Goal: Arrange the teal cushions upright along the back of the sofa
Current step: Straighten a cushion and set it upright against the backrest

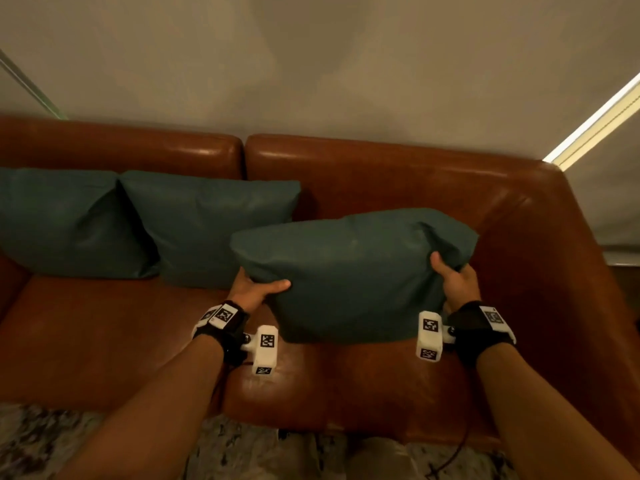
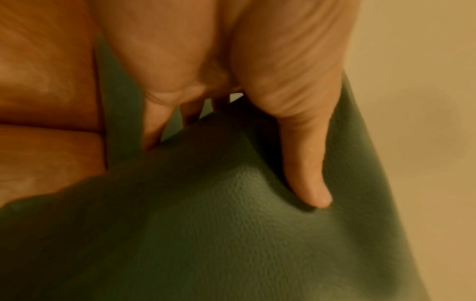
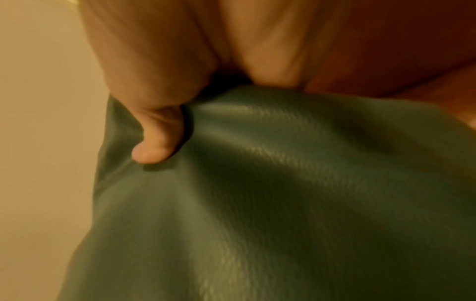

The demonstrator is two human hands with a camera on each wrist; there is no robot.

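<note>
The held teal cushion [image 1: 353, 271] hangs between the two hands above the right half of the sofa seat [image 1: 104, 334], its face turned toward the person and its top edge tipped toward the sofa back [image 1: 381, 168]; whether its lower edge touches the seat cannot be told. The left hand [image 1: 254, 289] grips its left edge, thumb laid across the front face and the fingers [image 2: 154, 122] curled round behind, where the left wrist view shows the thumb denting the grained cover. The right hand [image 1: 457, 282] grips the right edge the same way, thumb on the front, the rest wrapped behind out of sight; the right wrist view shows the thumb sunk into a fold of the cover. Just beyond the left fingers a second teal cushion [image 1: 211, 223] stands upright against the sofa back, and past it, overlapped by its edge, a third teal cushion [image 1: 65, 223] leans there too. Beyond the right fingers runs the brown leather armrest [image 1: 554, 254]. Each wrist carries a black strap with a white marker block [image 1: 265, 349]. Behind the sofa is a plain pale wall [image 1: 311, 64], and a patterned rug [image 1: 41, 438] lies at its foot.
</note>
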